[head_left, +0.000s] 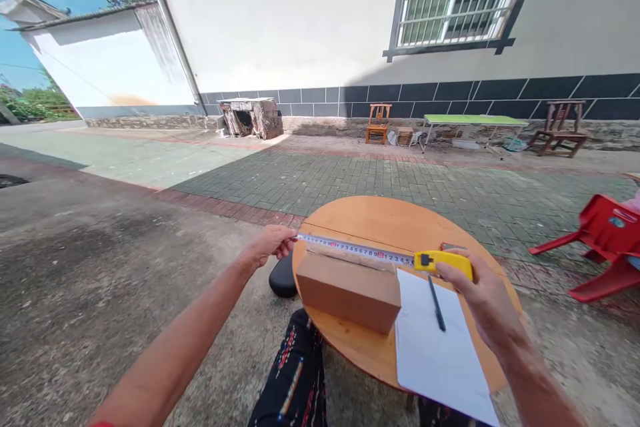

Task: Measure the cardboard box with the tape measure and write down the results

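My left hand [273,244] pinches the free end of a tape measure's blade [353,249], over the left edge of a round wooden table [370,210]. The blade runs out straight to the yellow tape measure case [450,263], which my right hand [480,280] grips. Just below the stretched blade sits a closed brown cardboard box [350,290]; I cannot tell whether the blade touches it. Beside the box lies a white sheet of paper [435,353] with a black pen [437,303] on it. The paper's near edge hangs past the table.
A black rounded seat [283,277] stands left of the table, close to my legs [293,373]. Red plastic chairs [607,240] are at the right. By the wall are a green folding table [475,120], wooden chairs [379,123] and a weathered block-like stove [250,117].
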Available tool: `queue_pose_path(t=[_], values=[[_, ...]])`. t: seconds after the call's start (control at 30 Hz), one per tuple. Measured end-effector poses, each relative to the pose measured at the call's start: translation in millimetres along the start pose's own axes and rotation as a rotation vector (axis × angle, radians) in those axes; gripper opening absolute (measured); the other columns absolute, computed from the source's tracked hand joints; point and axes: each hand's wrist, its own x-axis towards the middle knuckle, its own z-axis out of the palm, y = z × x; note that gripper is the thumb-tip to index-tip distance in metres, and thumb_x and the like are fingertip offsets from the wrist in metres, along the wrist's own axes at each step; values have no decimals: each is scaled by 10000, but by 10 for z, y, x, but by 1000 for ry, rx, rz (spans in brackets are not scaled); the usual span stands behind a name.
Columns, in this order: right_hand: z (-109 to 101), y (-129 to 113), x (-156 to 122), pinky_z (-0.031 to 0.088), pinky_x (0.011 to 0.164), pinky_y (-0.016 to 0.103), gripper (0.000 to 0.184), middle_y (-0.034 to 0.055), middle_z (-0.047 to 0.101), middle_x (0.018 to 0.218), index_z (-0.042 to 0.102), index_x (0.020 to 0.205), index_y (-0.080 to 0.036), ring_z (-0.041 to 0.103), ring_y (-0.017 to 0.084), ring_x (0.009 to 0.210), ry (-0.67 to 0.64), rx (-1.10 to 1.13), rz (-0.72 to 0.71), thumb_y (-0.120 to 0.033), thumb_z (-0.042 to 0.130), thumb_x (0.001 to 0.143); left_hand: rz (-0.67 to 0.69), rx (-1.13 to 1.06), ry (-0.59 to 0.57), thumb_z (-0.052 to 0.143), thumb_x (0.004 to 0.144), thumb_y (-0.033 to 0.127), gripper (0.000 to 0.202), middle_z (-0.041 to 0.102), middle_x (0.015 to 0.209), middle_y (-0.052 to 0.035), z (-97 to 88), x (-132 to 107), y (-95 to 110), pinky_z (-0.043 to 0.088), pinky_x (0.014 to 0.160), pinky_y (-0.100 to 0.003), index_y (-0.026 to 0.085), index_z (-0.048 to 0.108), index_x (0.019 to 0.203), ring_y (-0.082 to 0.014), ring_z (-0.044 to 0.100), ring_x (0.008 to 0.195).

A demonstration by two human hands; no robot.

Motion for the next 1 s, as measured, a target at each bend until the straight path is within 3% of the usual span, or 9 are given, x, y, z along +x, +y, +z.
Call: queue_pose_path(t=[0.1, 0.2, 0.63, 1.0], values=[[-16, 77, 132, 456, 562, 308, 553, 72, 684, 1018, 661, 1030, -232, 575, 207, 702, -76, -89, 75, -636, 685, 653, -33, 60, -22, 613, 647, 476, 343, 575, 534, 14, 50, 80, -26, 315, 373, -193, 135, 603, 678, -86, 492, 404], [-64, 185, 197, 486, 605, 332, 560, 76, 671, 1053, 658, 1001, -234, 591, 235, 774, -72, -75, 95, -652, 689, 629, -46, 111, -41, 600, 663, 445, 305, 583, 536, 13, 124, 80, -30, 328, 365, -188, 140, 599, 678, -93, 512, 412], [-155, 312, 227, 469, 576, 303, 494, 56, 674, 875, 652, 976, -197, 611, 230, 739, -97, -70, 99, -588, 683, 675, -4, 290, -55, 572, 683, 391, 253, 571, 520, 9, 285, 89, 94, 356, 355, -188, 175, 518, 562, -110, 534, 419], [-135, 433, 216, 430, 654, 307, 396, 9, 638, 821, 597, 966, -207, 575, 211, 756, -175, -32, 114, -529, 639, 739, -20, 300, -76, 592, 643, 558, 386, 488, 468, 40, 346, 130, 11, 371, 364, -205, 190, 489, 586, -124, 505, 413]])
